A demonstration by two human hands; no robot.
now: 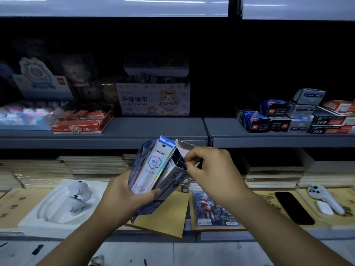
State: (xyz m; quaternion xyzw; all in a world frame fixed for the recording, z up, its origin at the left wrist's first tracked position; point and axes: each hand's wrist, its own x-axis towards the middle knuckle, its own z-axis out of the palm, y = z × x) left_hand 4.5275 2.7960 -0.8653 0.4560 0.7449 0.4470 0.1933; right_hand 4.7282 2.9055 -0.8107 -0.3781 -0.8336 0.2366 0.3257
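Gripping left hand [123, 196]: fingers clamped round pen-refill packets [151, 169] and grey box [172, 182].
Right hand [211, 173]: fingers pinching box's open top edge.

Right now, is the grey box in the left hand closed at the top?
No, the box has its top flap standing open, and the right hand pinches at the opening.

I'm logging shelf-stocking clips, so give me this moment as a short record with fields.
Left hand: grips a fan of refill packets and a grey box together
Right hand: pinches at the grey box's open top
Box flap: raised
Shelf: holds finger bandage box, red 2B carton
Below right: black phone
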